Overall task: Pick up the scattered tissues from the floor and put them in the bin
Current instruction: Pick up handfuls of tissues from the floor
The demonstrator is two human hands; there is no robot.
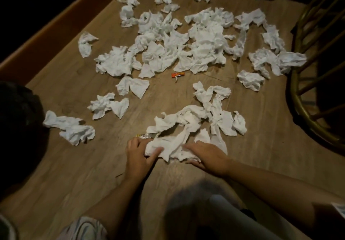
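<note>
Several crumpled white tissues (186,39) lie scattered across the wooden floor (168,94), thickest at the far middle. A nearer clump of tissues (173,147) lies right in front of me. My left hand (139,154) grips that clump at its left end, thumb across the paper. My right hand (207,156) lies over the clump's right side, fingers spread and pressing on it. A dark rounded shape (16,127) at the left edge may be the bin, too dark to tell.
A small orange wrapper (178,74) lies mid-floor, and a shiny wrapper (144,136) peeks out by my left hand. A brass-coloured chair frame (306,82) stands at the right, more rails at the top. A wooden skirting edge (56,26) runs along the left.
</note>
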